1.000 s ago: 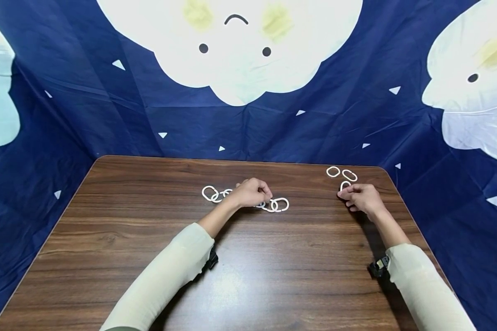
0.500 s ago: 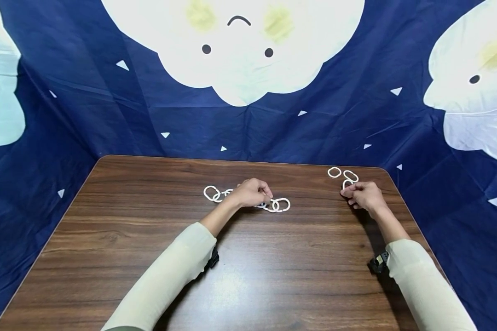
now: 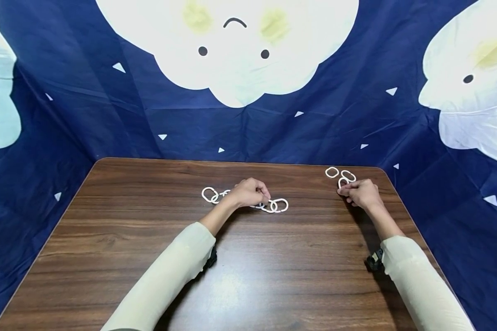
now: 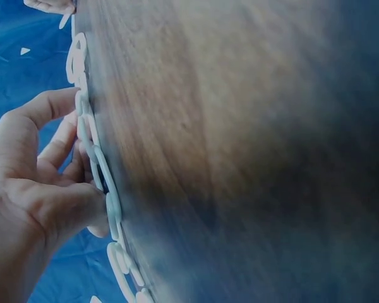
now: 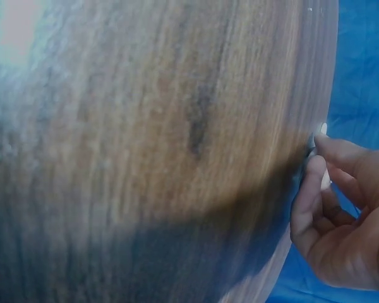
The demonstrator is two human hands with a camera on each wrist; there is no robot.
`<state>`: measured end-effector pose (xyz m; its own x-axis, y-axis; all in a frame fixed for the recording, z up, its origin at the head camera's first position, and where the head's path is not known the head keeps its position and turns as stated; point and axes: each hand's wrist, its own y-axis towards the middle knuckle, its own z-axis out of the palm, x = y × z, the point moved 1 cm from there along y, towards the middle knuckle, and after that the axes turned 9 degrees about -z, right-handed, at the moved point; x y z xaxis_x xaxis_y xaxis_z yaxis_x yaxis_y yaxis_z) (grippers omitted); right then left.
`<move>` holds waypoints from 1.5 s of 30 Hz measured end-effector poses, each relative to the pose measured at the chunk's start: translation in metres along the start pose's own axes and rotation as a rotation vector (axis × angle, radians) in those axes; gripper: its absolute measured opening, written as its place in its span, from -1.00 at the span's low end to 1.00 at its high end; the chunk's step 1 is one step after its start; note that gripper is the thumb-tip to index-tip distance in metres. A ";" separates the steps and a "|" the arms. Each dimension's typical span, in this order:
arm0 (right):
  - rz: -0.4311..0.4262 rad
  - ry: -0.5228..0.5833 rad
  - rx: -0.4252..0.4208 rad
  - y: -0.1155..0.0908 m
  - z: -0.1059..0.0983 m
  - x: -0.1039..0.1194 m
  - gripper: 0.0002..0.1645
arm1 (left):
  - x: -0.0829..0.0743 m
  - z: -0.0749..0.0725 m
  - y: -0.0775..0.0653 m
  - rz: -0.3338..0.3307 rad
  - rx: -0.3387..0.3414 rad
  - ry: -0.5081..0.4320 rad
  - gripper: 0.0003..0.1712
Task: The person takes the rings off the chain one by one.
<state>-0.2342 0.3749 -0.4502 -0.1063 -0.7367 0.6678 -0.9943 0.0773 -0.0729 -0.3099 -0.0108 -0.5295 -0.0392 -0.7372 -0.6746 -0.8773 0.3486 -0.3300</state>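
- Toward the far side of the worktop [image 3: 306, 257], a chain of white links [image 4: 115, 214] runs left to right, its middle hidden from the head view by the left hand [image 3: 250, 192]
- The left thumb and index finger are bent and spread apart, each at the chain in a different place, with no link seen squeezed between them; this probably steadies the chain against sliding
- Near the far right corner, the right hand [image 3: 362, 193] pinches 1 white link [image 3: 339, 185] between thumb and index finger; holding it by the near edge likely leaves most of the loop free
- Whether that link is raised or rests on the wood, I cannot tell
- Just beyond it lie 2 more, a left loose link [image 3: 326, 173] and a right loose link [image 3: 354, 178]; the right loose link is so near the pinched link that contact is unclear, and a careless lift could nudge it
- Behind the far edge hangs a blue backdrop [image 3: 149, 119] printed with clouds, which may limit reach past the loose pieces
- Pale sleeves [image 3: 165, 271] cover both forearms, with a small dark device [image 3: 373, 260] at each wrist
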 end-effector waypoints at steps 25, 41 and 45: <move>-0.034 -0.057 0.008 0.001 -0.001 0.007 -0.66 | -0.033 -0.020 -0.057 0.030 0.003 -0.056 -0.89; -0.072 -0.028 -0.036 -0.007 0.008 0.011 -0.62 | -0.038 -0.021 -0.068 0.021 0.036 -0.167 -0.90; -0.124 -0.036 -0.047 -0.014 0.019 0.022 -0.64 | -0.038 -0.022 -0.068 0.016 0.044 -0.176 -0.90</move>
<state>-0.2229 0.3449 -0.4481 0.0172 -0.7659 0.6427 -0.9989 0.0146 0.0441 -0.2592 -0.0189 -0.4666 0.0352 -0.6200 -0.7838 -0.8553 0.3870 -0.3446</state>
